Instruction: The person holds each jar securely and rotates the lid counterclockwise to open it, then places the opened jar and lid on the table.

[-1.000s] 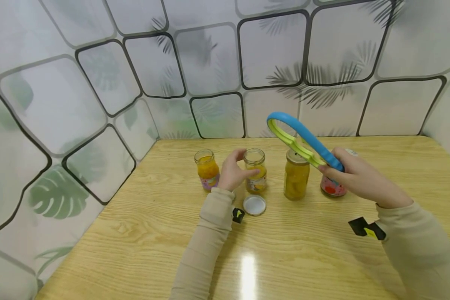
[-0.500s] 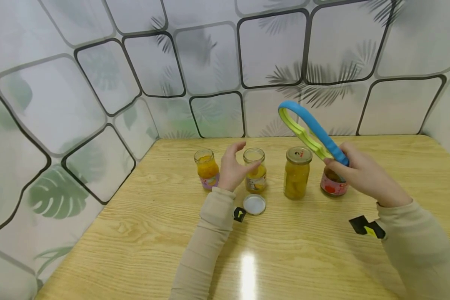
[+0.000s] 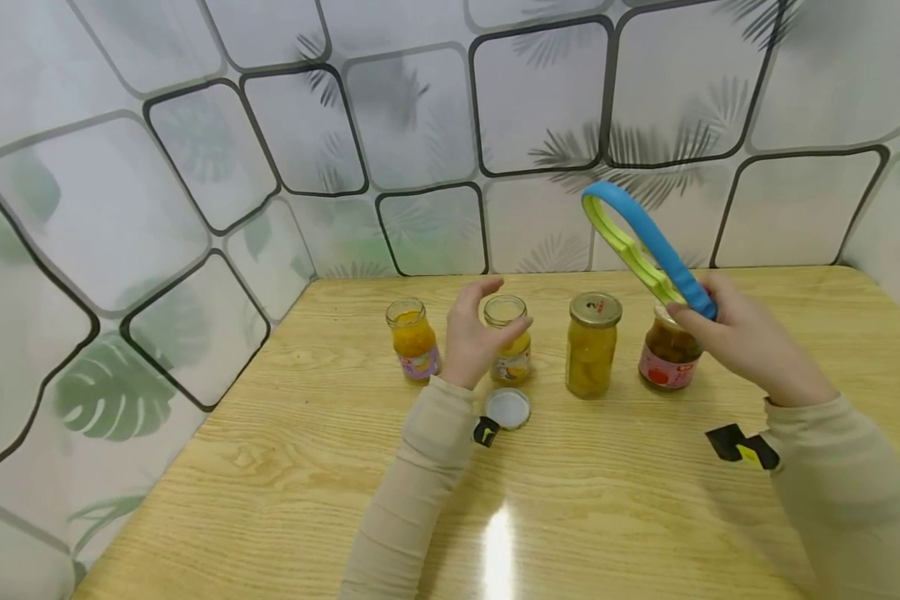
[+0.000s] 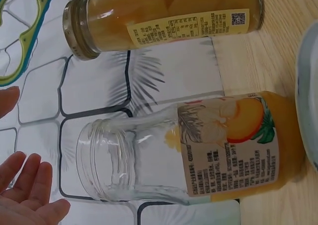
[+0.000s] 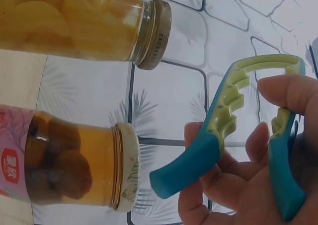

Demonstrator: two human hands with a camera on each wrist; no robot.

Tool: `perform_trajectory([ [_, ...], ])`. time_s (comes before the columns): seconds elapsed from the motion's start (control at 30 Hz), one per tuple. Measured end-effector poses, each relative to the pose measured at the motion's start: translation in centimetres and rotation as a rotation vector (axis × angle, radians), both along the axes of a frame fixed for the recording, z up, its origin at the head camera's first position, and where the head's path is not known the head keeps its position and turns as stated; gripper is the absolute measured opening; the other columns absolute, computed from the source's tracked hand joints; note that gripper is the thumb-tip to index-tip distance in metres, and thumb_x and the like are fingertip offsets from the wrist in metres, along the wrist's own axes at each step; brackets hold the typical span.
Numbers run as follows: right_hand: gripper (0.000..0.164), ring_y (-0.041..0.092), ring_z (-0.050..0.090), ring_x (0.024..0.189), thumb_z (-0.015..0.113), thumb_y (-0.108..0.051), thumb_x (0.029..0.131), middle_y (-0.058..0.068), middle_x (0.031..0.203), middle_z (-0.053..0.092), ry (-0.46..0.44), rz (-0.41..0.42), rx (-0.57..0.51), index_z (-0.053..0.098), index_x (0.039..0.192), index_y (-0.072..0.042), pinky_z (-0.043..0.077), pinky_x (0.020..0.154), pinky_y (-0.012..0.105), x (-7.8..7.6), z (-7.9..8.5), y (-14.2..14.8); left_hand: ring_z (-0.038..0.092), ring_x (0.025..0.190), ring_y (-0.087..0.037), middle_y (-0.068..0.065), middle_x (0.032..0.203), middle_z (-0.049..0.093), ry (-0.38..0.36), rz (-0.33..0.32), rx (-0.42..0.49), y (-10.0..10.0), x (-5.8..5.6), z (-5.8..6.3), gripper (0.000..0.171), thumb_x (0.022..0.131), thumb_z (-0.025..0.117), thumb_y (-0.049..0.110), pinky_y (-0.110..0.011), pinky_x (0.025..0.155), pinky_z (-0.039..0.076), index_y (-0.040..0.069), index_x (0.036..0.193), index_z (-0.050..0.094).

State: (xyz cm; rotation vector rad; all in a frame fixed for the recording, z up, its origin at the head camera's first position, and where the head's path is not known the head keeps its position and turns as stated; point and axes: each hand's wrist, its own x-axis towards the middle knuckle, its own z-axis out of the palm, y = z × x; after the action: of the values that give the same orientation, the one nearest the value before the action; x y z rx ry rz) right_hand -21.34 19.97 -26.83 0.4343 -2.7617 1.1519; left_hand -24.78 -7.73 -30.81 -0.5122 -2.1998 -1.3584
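Nearest, the two beige sleeves (image 3: 408,492) reach forward over the wood-grain table (image 3: 270,467), a black-and-yellow piece (image 3: 742,450) showing beside each cuff. A round lid (image 3: 507,408) lies on the table with its white inside up, just in front of an open jar (image 3: 512,364) of yellow fruit that stands upright.

The left hand (image 3: 472,342) hangs beside this jar's mouth, thumb and fingers spread and holding nothing; the left wrist view shows the fingertips apart from the glass. The right hand (image 3: 750,340) pinches the lower ends of a blue-and-green jar opener (image 3: 656,243) between thumb and fingers. The opener is raised off the table, its looped end tilted up to the left, and its toothed inner edge shows in the right wrist view.

The jars stand in a row. An open-mouthed jar of orange fruit (image 3: 414,340) is left of the left hand. A tall lidded jar (image 3: 591,354) stands in the middle, and a pink-labelled lidded jar (image 3: 667,362) is partly hidden by the right hand. Behind everything rises a pale wall (image 3: 547,100) patterned with rounded outlines and leaves.
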Motion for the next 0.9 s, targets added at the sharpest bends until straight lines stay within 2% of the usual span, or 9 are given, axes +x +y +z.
perform_trajectory([
  [0.2,0.036,0.021,0.034,0.060,0.044,-0.027,0.093,0.013,0.077,0.037,-0.011,-0.034,0.018,0.036,0.106,0.005,0.029,0.048,0.030,-0.1,0.2,0.6,0.048,0.106,-0.021,-0.014,0.113,0.054,0.071,-0.041,-0.021,0.9,0.2,0.1,0.050,0.070,0.075,0.012,-0.028,0.092,0.037,-0.003,0.112,0.053],
  [0.37,0.036,0.020,0.034,0.058,0.045,-0.028,0.092,0.012,0.075,0.037,-0.014,-0.057,0.039,0.037,0.101,0.005,0.028,0.046,0.030,-0.2,0.3,1.1,0.047,0.106,-0.020,-0.012,0.113,0.054,0.068,-0.079,-0.023,1.7,0.5,0.1,0.049,0.071,0.074,0.012,-0.023,0.091,0.036,-0.002,0.113,0.053],
  [0.57,0.035,0.020,0.033,0.058,0.046,-0.029,0.091,0.011,0.075,0.037,-0.025,-0.081,0.063,0.037,0.099,0.004,0.028,0.046,0.029,-0.2,0.2,1.5,0.047,0.106,-0.021,-0.012,0.113,0.053,0.067,-0.116,-0.040,2.7,0.8,-0.1,0.048,0.071,0.074,0.011,-0.029,0.091,0.037,-0.002,0.112,0.053],
  [0.9,0.034,0.020,0.032,0.059,0.045,-0.029,0.091,0.011,0.074,0.033,-0.032,-0.106,0.030,0.035,0.097,0.003,0.027,0.048,0.030,-0.5,0.3,2.0,0.048,0.106,-0.020,-0.013,0.112,0.053,0.037,-0.167,-0.093,4.3,1.2,-0.8,0.049,0.071,0.074,0.011,-0.023,0.091,0.037,-0.003,0.113,0.052],
])
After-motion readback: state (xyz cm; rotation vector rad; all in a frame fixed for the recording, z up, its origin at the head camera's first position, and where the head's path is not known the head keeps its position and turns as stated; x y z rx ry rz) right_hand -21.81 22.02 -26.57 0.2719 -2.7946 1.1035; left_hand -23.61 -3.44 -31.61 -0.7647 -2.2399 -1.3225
